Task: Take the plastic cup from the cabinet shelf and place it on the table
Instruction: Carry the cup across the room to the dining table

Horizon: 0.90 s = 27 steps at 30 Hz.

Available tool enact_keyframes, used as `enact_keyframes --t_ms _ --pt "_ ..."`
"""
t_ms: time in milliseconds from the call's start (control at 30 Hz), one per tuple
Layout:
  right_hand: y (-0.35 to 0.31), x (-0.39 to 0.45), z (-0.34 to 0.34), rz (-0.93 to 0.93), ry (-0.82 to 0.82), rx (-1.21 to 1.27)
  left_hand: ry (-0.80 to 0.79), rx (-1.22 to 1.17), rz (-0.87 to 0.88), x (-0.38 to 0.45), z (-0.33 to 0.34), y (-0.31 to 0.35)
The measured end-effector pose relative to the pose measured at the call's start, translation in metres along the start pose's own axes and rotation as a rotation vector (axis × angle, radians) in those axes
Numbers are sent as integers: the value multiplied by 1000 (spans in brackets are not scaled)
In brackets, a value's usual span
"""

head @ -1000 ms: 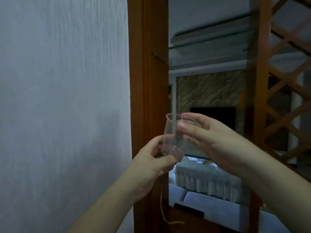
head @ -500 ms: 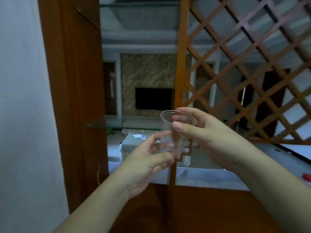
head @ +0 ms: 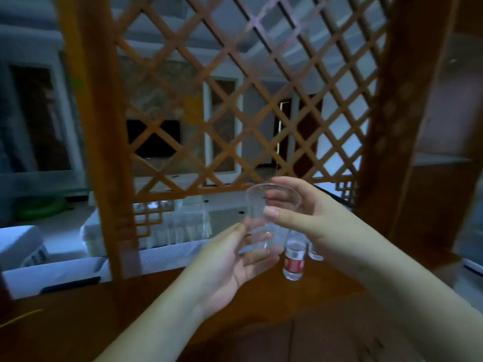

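Note:
A clear plastic cup [head: 257, 210] is held upright in mid-air in front of a wooden lattice screen. My right hand [head: 313, 218] grips its rim and upper wall with thumb and fingers. My left hand [head: 230, 259] cradles its base from below and the left, fingers curled around the bottom. The cup hangs above a dark brown wooden surface [head: 104, 322] that fills the lower part of the view.
A small clear bottle with a red label [head: 294, 262] stands on the wooden surface just right of the cup, with another clear container [head: 315, 253] behind it. Wooden posts [head: 104, 152] frame the lattice [head: 235, 87]. A yellow cord [head: 21, 318] lies at the lower left.
The view has swung right and down, from the wall and cabinet edge to the lattice and wooden surface. Both hands have kept hold of the cup and lowered it.

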State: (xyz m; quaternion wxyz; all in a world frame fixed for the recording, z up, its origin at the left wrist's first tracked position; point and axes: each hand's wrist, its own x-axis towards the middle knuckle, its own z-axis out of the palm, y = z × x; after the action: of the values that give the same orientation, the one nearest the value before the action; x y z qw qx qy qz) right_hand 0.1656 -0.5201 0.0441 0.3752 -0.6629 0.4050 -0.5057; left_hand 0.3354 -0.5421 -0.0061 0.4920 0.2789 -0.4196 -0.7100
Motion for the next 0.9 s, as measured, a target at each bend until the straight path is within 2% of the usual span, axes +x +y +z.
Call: enact_keyframes --t_ms 400,667,900 --pt "34 -95 -180 67 284 -114 -263 15 -213 53 160 -113" --pt "45 -139 -252 122 498 -118 -539 90 -294 100 245 -161" --pt "54 -157 -301 176 730 -183 -622 82 -443 147 297 -203"
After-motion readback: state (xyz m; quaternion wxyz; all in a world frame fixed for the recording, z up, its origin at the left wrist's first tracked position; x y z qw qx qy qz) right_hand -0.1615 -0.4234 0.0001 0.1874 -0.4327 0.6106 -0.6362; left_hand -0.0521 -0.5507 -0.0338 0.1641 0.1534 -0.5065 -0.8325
